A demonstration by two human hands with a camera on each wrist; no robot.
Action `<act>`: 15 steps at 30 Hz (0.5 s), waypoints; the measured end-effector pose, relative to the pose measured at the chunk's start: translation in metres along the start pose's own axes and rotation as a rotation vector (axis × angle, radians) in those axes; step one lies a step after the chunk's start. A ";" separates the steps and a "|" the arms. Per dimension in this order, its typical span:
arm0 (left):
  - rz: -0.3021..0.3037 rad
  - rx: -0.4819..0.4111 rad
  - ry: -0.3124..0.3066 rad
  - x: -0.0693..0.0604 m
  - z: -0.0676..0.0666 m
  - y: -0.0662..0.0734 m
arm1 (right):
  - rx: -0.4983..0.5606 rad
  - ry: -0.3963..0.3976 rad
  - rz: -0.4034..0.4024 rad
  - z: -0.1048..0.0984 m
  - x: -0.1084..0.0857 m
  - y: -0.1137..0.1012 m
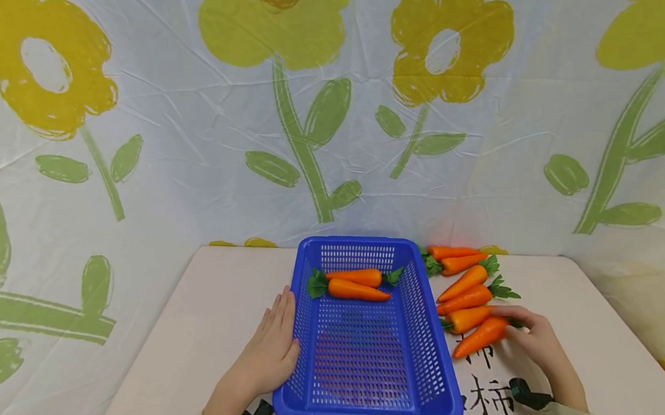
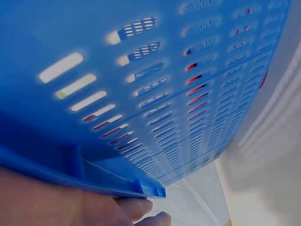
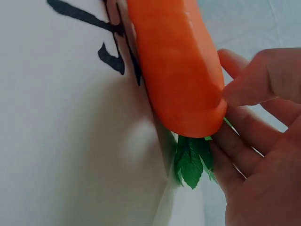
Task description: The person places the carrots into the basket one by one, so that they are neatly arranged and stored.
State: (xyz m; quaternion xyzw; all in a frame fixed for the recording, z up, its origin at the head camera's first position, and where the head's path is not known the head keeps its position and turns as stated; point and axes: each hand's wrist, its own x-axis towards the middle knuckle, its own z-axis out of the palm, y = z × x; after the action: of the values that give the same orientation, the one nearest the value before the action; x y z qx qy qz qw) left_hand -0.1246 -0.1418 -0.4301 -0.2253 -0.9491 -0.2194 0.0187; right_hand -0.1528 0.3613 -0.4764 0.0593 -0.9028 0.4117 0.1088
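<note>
The flat left hand rests along the left side of a blue plastic basket, fingers straight against its rim. In the left wrist view, the slotted basket wall fills most of the picture above the fingers. Two orange carrots with green leaves lie inside toward the basket's far end. To the right of the basket, the right hand grips the leafy end of the nearest carrot. In the right wrist view, the thumb touches the side of this carrot, with other fingers behind it.
Several more carrots lie in a column along the basket's right side. Black brush characters mark the pale tabletop. Behind the table hangs a white cloth printed with yellow flowers.
</note>
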 end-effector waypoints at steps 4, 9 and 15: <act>-0.003 -0.006 -0.003 -0.001 0.000 0.000 | -0.065 -0.019 -0.011 0.001 0.000 -0.001; 0.008 -0.018 0.024 0.000 0.000 0.001 | -0.087 -0.044 -0.011 0.000 0.001 -0.002; 0.006 -0.023 0.022 0.000 0.000 0.002 | -0.045 -0.093 0.008 -0.002 -0.002 -0.001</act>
State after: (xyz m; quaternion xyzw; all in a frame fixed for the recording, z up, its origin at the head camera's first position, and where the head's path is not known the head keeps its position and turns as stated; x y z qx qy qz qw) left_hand -0.1244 -0.1402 -0.4298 -0.2261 -0.9455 -0.2327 0.0271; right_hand -0.1502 0.3624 -0.4749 0.0722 -0.9161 0.3887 0.0661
